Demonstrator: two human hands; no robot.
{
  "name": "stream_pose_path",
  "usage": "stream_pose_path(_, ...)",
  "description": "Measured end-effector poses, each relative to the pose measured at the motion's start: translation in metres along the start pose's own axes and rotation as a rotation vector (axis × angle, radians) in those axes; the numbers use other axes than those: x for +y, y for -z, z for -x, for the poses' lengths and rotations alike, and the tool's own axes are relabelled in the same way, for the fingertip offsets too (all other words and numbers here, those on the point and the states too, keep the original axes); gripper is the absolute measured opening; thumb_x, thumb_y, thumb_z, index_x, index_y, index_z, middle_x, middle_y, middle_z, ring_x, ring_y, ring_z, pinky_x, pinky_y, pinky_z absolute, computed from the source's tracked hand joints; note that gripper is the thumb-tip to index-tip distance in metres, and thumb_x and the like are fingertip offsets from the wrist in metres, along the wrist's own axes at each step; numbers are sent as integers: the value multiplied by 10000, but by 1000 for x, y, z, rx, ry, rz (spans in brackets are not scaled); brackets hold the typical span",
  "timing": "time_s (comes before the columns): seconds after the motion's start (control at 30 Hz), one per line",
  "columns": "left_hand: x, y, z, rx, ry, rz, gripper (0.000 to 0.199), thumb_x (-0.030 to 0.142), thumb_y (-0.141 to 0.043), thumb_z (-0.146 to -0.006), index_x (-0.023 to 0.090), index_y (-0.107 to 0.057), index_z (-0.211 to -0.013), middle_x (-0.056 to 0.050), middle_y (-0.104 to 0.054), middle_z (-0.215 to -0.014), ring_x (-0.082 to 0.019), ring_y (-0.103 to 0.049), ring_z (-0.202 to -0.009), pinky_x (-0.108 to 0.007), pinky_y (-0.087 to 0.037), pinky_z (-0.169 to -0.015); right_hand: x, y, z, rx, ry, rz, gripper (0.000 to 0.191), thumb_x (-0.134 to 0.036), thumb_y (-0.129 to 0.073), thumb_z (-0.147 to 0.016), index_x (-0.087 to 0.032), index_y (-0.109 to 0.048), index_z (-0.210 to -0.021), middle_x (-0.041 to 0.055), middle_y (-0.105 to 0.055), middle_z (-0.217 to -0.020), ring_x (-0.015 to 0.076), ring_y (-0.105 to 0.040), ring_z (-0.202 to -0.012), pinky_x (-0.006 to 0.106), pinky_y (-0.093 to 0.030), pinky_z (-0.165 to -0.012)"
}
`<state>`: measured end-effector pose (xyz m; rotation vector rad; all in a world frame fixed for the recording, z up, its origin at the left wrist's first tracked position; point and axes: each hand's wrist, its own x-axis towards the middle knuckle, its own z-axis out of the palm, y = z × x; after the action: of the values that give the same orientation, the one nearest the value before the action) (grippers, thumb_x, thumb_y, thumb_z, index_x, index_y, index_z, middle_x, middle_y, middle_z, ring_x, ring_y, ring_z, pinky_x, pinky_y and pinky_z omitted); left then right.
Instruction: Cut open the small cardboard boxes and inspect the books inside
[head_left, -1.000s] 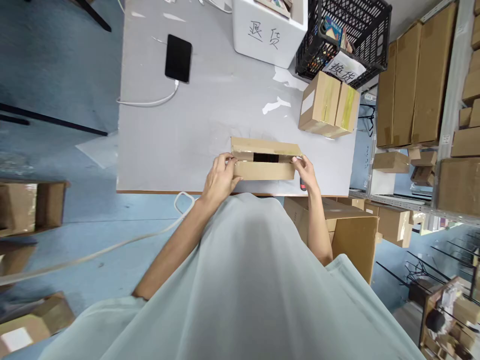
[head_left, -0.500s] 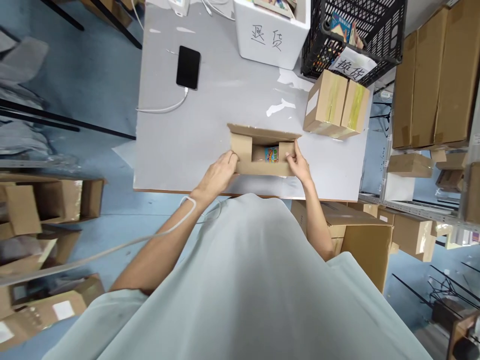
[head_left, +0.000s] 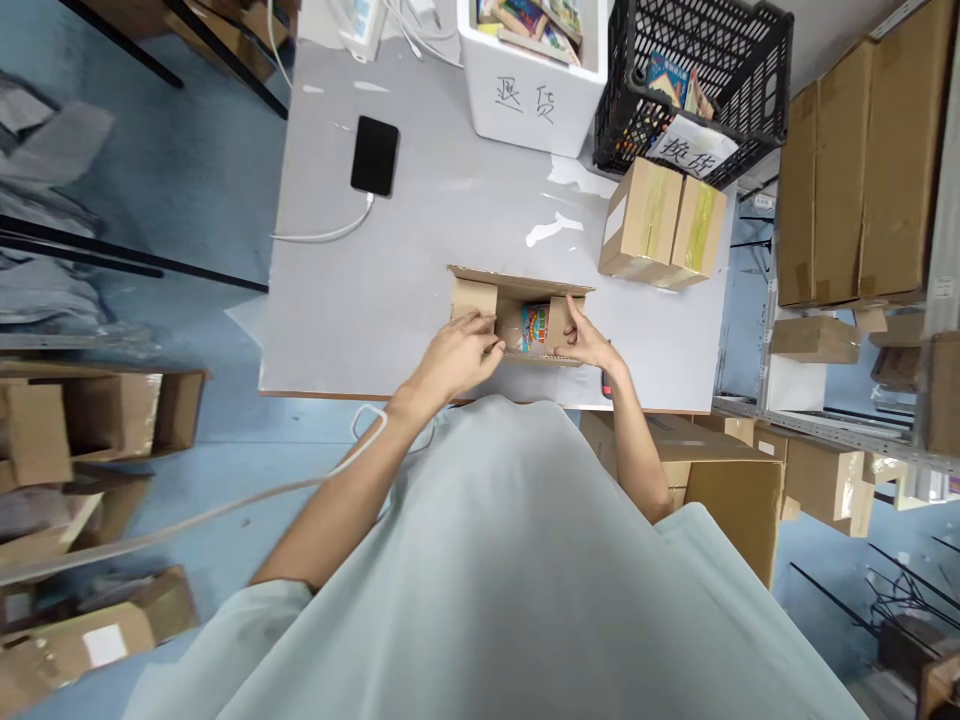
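Observation:
A small cardboard box [head_left: 466,296] stands at the near edge of the table, its top facing me with the long flaps raised. Inside lies an item with a colourful printed label [head_left: 535,326], partly covered by the box's walls. My left hand [head_left: 461,352] rests over the left end flap, fingers stretched out and thumb apart over the near side. At the right end, my right hand [head_left: 589,340] touches the flap with its fingers and thumb spread. A small red and black object [head_left: 607,383] shows beside my right wrist, mostly hidden.
Two taped cartons [head_left: 661,222] stand at the table's right. Behind them are a black crate [head_left: 626,110] and a white bin [head_left: 525,105] with books. A phone [head_left: 374,155] on a cable lies at left. A large carton [head_left: 731,500] stands below the table's right edge.
My left hand has let go of the box's left edge and moved right over its flap. My right hand's fingers have spread. The near long flap appears lowered, showing more of the inside.

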<state>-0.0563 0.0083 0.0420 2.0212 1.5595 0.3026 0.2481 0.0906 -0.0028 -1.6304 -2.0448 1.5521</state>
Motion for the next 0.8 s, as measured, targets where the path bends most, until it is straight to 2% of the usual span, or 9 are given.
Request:
stream_pose_path(0.07,7,-3,-4,-13,17,-5,509,300,-534,-1046,143,-824,-1433,-180,-639,-1704,-387,-523,-1658,-567,-439,-1395,-12,4,2,-34,-24,88,1399,-436,-970,-824,-276,-100,-1908,127,-664,-1423,239,-684,-1033,456,-604,-1070)
stream_pose_path(0.13,8,-8,-1,-39,0,-5,681,284,-630,-970,115,-681,-1628,-202,-477,-1834,-396,-419,-1734,-553,-390,-1427,-28,3,2,-39,-65,222,1405,-446,-972,-849,-256,-70,-1910,167,-650,-1467,304,-709,-1175,478,-577,-1128)
stream_pose_path(0.27,-4,-31,19,-115,-52,-1,1006,247,-775,-864,152,-440,-1808,-220,-160,-1955,-459,-182,-1814,-640,-307,-1448,-59,-18,0,26,-184,514,1299,-455,-934,-933,-268,-94,-1906,247,-592,-1596,420,-660,-1413,517,-549,-1167)
stream_pose_path(0.33,-12,-46,27,-118,-59,7,1116,223,-812,-853,187,-328,-1857,-223,-70,-1963,-469,-84,-1822,-690,-252,-1451,-70,-36,-1,78,-256,645,1170,-423,-896,-981,-261,-179,-1891,282,-561,-1653,440,-607,-1491,554,-535,-1186)
stream_pose_path(0.43,-18,-63,32,-90,-50,34,1202,178,-849,-847,180,-233,-1879,-260,-25,-1955,-472,-28,-1818,-714,-206,-1451,-79,-58,-1,114,-345,769,818,-258,-751,-1062,-219,-403,-1802,303,-582,-1654,424,-545,-1549,620,-480,-1242)
stream_pose_path(0.53,-18,-68,33,-69,-29,31,1090,152,-834,-872,176,-339,-1842,-279,-82,-1946,-473,-42,-1816,-740,-223,-1437,-80,-68,3,191,-353,750,745,-158,-685,-1035,-176,-474,-1749,322,-526,-1697,436,-490,-1587,643,-466,-1252)
stream_pose_path(0.63,-15,-64,34,-77,-10,9,865,160,-840,-893,216,-569,-1712,-251,-161,-1944,-473,-99,-1815,-738,-273,-1425,-76,-64,15,284,-278,611,822,-224,-714,-997,-167,-445,-1771,312,-548,-1624,460,-548,-1500,631,-532,-1187)
stream_pose_path(0.7,-14,-60,37,-93,-2,6,783,175,-867,-886,231,-654,-1638,-243,-194,-1938,-479,-139,-1811,-742,-299,-1414,-69,-56,29,334,-206,503,848,-249,-685,-992,-193,-425,-1797,253,-627,-1470,435,-635,-1359,600,-574,-1141)
stream_pose_path(0.8,-13,-55,39,-112,17,4,764,190,-872,-884,232,-675,-1620,-244,-238,-1926,-496,-167,-1805,-771,-317,-1396,-50,-42,56,439,-107,355,880,-218,-603,-986,-249,-385,-1838,154,-663,-1294,353,-708,-1159,527,-608,-1109)
